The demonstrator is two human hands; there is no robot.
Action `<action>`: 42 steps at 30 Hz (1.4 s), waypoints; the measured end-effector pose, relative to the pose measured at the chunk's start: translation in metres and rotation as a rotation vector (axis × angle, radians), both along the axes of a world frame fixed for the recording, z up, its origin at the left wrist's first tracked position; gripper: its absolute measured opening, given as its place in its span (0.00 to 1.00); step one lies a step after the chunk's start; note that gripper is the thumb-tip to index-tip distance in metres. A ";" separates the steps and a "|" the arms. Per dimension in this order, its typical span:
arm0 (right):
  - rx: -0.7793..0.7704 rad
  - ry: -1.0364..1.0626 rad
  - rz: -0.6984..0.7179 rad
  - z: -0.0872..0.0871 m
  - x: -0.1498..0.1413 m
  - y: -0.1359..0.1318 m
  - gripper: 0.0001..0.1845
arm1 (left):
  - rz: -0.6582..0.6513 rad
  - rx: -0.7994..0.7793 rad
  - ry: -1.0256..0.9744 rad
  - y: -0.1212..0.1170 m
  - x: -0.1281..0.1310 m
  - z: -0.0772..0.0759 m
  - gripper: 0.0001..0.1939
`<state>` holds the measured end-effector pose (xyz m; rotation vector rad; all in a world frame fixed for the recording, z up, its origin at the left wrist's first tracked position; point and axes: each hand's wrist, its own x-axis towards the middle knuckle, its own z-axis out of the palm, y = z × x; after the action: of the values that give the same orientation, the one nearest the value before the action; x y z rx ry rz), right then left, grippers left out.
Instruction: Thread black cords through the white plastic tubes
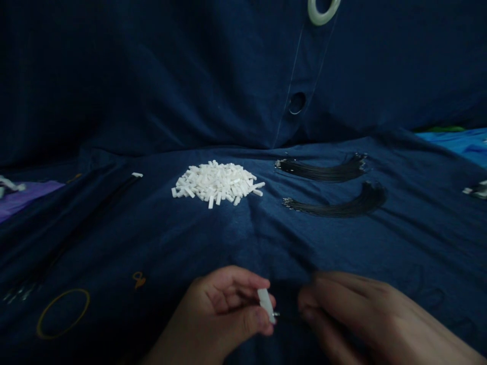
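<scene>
Between the thumb and fingers of my left hand [232, 309] is a small white plastic connector housing [266, 305], held tilted. A tiny metal terminal [276, 314] shows at its right edge. Just to the right, my right hand [350, 309] is closed in a pinch, slightly blurred. Whatever lies between its fingertips is too dark to make out. Beyond the hands lies a heap of similar white housings [216, 182]. To the right of that heap are two bundles of black wires with metal ends, a far bundle [323, 171] and a nearer bundle [335, 207].
Dark blue cloth [213, 238] covers the surface and rises behind it. On the left lie dark wires with a white housing [137, 175] at one end. A yellow ring is printed on the cloth [64, 314]. Purple material [30, 200] and blue material [456, 144] show at the sides.
</scene>
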<state>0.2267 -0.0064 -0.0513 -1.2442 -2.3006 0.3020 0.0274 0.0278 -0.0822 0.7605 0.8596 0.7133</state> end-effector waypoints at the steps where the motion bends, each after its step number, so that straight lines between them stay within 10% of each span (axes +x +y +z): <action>1: -0.012 0.017 0.004 0.002 -0.001 0.001 0.12 | 0.000 0.001 -0.003 0.000 0.000 -0.001 0.10; 42: 0.054 -0.018 0.056 -0.001 -0.007 0.000 0.13 | -0.023 -0.009 0.035 0.000 0.008 0.009 0.10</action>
<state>0.2195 -0.0066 -0.0526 -1.1629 -2.3461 0.2476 0.0352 0.0283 -0.0733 0.7756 0.8842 0.6763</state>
